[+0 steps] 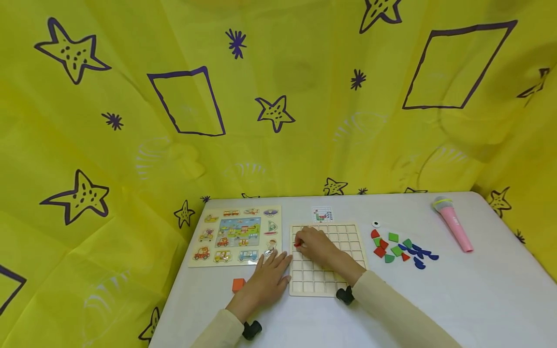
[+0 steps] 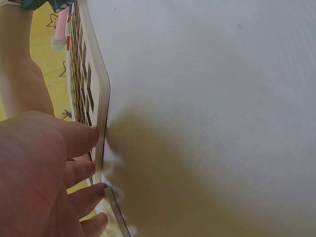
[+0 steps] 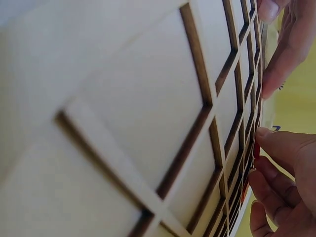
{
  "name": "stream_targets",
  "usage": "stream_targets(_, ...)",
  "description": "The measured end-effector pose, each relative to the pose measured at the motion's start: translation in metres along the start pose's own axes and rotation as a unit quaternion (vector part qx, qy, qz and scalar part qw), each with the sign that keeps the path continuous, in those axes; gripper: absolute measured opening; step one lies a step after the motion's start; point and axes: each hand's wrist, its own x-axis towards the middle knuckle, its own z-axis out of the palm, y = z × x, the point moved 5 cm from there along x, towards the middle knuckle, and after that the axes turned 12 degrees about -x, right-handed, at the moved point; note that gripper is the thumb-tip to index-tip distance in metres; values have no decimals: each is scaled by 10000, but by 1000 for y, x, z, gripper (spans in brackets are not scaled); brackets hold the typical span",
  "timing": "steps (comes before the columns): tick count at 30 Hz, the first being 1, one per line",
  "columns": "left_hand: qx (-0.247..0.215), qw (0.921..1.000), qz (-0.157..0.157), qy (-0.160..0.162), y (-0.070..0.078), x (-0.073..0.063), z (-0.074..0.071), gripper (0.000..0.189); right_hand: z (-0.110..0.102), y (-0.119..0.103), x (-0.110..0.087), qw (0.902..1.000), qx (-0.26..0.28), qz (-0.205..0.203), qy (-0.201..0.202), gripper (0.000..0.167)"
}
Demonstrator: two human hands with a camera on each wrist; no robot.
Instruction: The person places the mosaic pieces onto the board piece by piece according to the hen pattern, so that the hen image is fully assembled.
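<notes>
- I watch the right hand [image 1: 314,245] pinch a red piece [image 1: 297,244] at the left side of the grid board [image 1: 319,276].
- I see the left hand [image 1: 268,278], fingers slightly apart, beside that board.

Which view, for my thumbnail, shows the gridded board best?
Head: it frames the whole gridded board, though the right hand and arm cover part. Left wrist shows it nearly edge-on; right wrist, part of it close up.

The head view looks forward and down; close wrist views share the gridboard [image 1: 319,275].
</notes>
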Motion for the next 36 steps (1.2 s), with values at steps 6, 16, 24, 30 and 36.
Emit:
stream_targets(6, 34, 10000, 27, 27, 0, -1, 0, 59, 1, 0, 0, 10000, 52, 4, -13, 4)
stream_targets(16, 59, 10000, -11, 26, 0, 0, 1, 59, 1, -2, 0, 9999, -112, -121, -39, 4)
stream_targets(24, 32, 10000, -40, 25, 0, 0, 1, 59, 1, -1, 0, 9997, -159, -172, -91, 4)
stream_targets(30, 30, 10000, 24, 40, 1, 0, 1, 59, -1, -1, -3, 9998, -32, -179, -130, 4)
stream_targets(36, 76, 10000, -16, 16, 0, 0, 1, 59, -3, -1, -4, 9997, -9, -187, -134, 5)
